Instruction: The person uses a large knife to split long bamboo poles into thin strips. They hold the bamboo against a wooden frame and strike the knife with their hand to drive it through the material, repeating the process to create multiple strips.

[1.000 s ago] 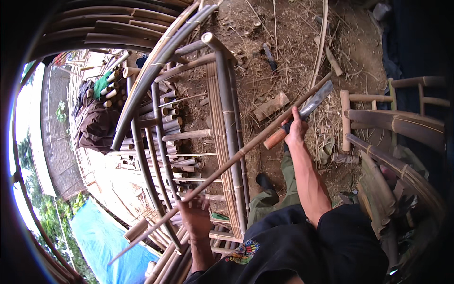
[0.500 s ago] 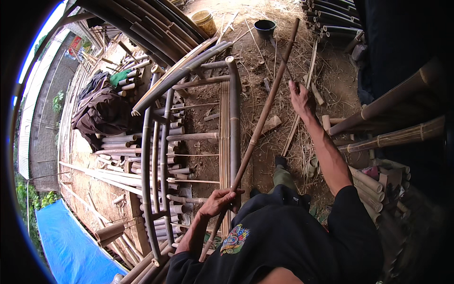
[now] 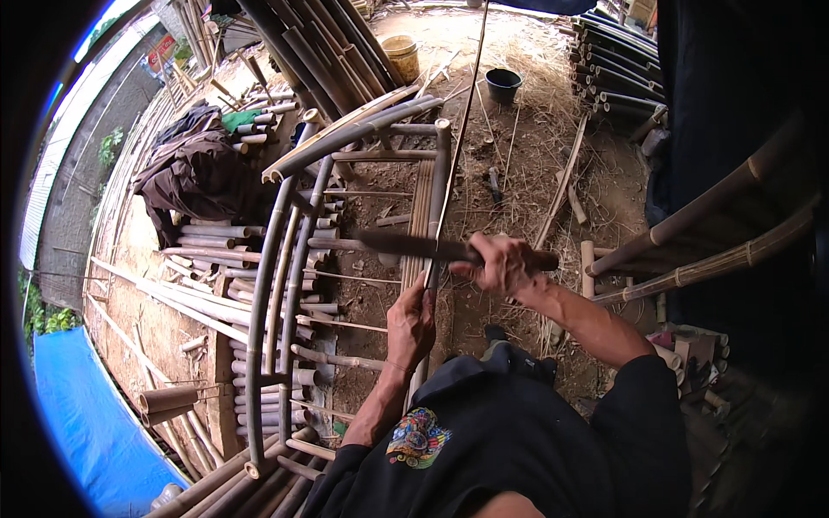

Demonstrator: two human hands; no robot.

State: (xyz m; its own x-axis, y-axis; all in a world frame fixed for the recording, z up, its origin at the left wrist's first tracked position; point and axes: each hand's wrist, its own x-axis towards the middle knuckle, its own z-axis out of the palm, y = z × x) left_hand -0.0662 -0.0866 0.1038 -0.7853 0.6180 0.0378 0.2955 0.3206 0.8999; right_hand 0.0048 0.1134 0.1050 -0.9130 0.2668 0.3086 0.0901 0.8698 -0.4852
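Observation:
My left hand (image 3: 410, 326) closes round a long, thin bamboo strip (image 3: 465, 121), which runs away from me past the top edge and is seen nearly edge-on. My right hand (image 3: 505, 263) grips the wooden handle of a big knife (image 3: 397, 243). Its dark blade, slightly blurred, points left and crosses the strip just beyond my left fingers; whether it touches the strip, I cannot tell. Under both hands stands a bamboo frame (image 3: 440, 164) of dark poles with rungs, and a row of narrow bamboo slats (image 3: 421, 198) lies along its right pole.
Cut bamboo tubes (image 3: 211, 231) are piled on the left beside a dark brown cloth (image 3: 199, 177). A blue tarp (image 3: 95, 414) lies lower left. Ahead are a black bucket (image 3: 503, 86) and a yellowish bucket (image 3: 401, 60). Bamboo poles (image 3: 717, 211) jut in from the right.
My right hand has come down and left with the knife, whose blade now points left across the strip. The strip has turned from its broad brown face to its edge. My left hand has moved farther ahead.

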